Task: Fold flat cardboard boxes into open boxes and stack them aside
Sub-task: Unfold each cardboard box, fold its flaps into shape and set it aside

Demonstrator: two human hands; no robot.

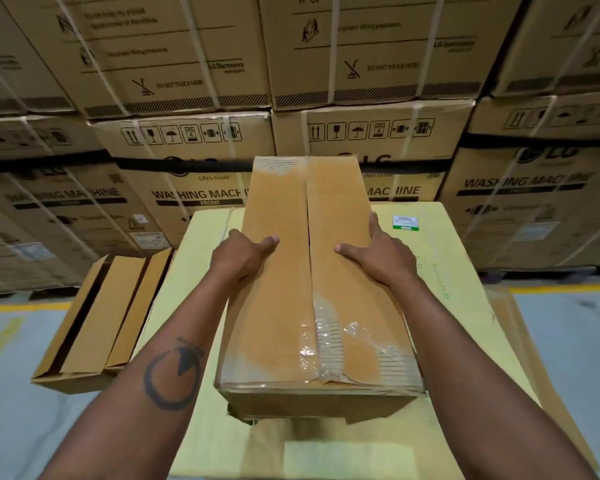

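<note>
A long brown cardboard box (291,292) lies lengthwise in front of me on a pale yellow carton (447,271). Its two top flaps meet along a middle seam, with torn tape remains at the near and far ends. My left hand (243,251) grips the box's left edge, thumb lying on top. At the right edge my right hand (374,251) holds on the same way, thumb on the flap and fingers over the side. Two folded open boxes (97,320) stand side by side on the floor to the left.
A wall of strapped washing-machine cartons (194,140) fills the background. The floor (568,341) is grey with a yellow line (565,287) running across it. A green-and-white label (405,222) is stuck on the yellow carton's far right.
</note>
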